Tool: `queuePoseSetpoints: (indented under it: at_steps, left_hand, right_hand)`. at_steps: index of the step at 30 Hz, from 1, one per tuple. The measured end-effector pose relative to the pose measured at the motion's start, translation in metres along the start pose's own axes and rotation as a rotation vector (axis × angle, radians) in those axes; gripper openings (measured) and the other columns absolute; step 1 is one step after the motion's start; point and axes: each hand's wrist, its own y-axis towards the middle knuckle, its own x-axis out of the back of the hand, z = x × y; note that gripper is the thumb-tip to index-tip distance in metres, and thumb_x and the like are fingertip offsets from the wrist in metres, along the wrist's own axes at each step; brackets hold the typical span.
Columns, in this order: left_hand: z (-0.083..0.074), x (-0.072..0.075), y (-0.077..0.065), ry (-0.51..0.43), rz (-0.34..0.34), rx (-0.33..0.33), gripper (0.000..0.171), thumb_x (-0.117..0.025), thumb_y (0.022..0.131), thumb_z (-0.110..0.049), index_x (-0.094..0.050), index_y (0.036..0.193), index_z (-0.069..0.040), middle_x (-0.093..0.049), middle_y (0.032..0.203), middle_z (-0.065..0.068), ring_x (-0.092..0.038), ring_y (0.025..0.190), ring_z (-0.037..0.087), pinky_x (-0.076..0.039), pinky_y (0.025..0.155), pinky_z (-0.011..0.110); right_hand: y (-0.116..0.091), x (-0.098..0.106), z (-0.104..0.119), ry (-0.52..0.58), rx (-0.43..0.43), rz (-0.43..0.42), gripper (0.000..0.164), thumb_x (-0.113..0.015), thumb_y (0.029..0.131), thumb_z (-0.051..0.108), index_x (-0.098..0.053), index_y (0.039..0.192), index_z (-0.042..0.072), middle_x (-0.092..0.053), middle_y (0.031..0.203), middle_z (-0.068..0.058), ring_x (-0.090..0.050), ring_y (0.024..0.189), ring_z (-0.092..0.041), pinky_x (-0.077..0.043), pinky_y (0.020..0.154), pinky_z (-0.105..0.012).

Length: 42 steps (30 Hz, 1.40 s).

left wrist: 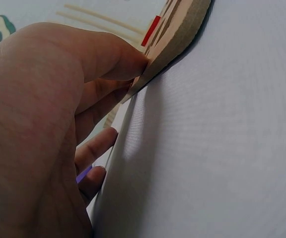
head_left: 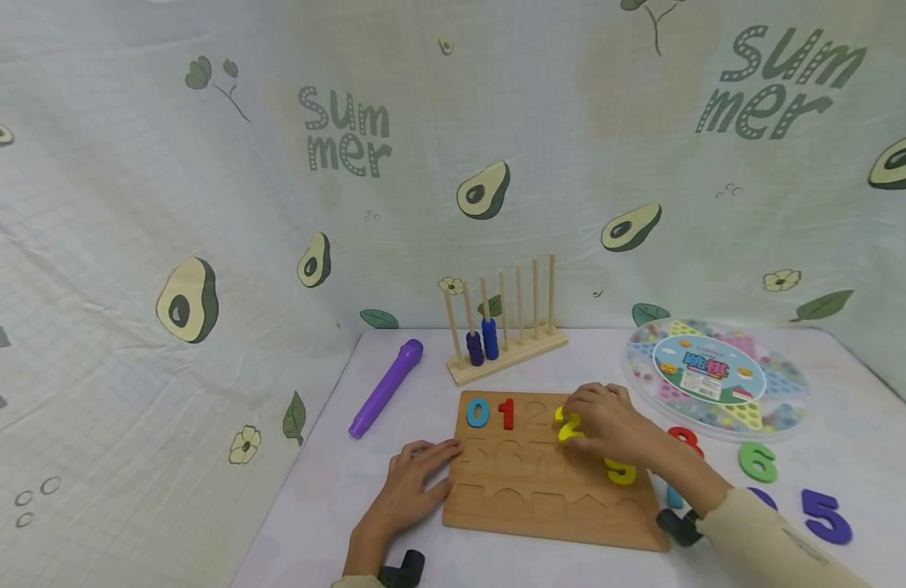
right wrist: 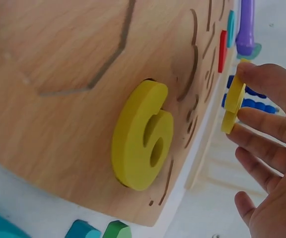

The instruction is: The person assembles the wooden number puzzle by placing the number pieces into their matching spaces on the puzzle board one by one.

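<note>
My right hand (head_left: 610, 416) pinches a yellow number 2 (head_left: 570, 426) between thumb and fingers, over the top row of a wooden number board (head_left: 511, 514). In the right wrist view that piece, seen edge-on, is held up from the board. A blue 0 (head_left: 478, 413) and a red 1 (head_left: 506, 414) sit at the board's upper left. Another yellow number (right wrist: 140, 139), shaped like a 6 or 9, lies on the board beneath my right wrist. My left hand (head_left: 408, 486) touches the board's left edge with thumb and fingertips, its other fingers extended.
Loose numbers, among them a green 6 (head_left: 757, 463) and a purple 5 (head_left: 827, 516), lie right of the board. Behind it stand a wooden peg rack (head_left: 511, 353) with blue beads and a round clear game box (head_left: 717, 376). A purple microphone-shaped stick (head_left: 385, 390) lies at left.
</note>
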Motion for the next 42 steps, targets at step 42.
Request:
queuePoseSetpoints:
  at_steps: [42]
  left_hand:
    - [0.001,0.001,0.002,-0.009,0.035,0.025,0.049,-0.060,0.096,-0.028,-0.055,0.145,-0.029,-0.048,0.150,-0.013,-0.038,0.132,0.024,-0.028,0.100,0.055]
  right_hand:
    - [0.048,-0.030,0.001,-0.054,0.008,0.040,0.033,-0.081,0.083,0.035,-0.073,0.106,0.011,-0.067,0.113,-0.006,-0.051,0.118,-0.033,-0.028,0.100,-0.064]
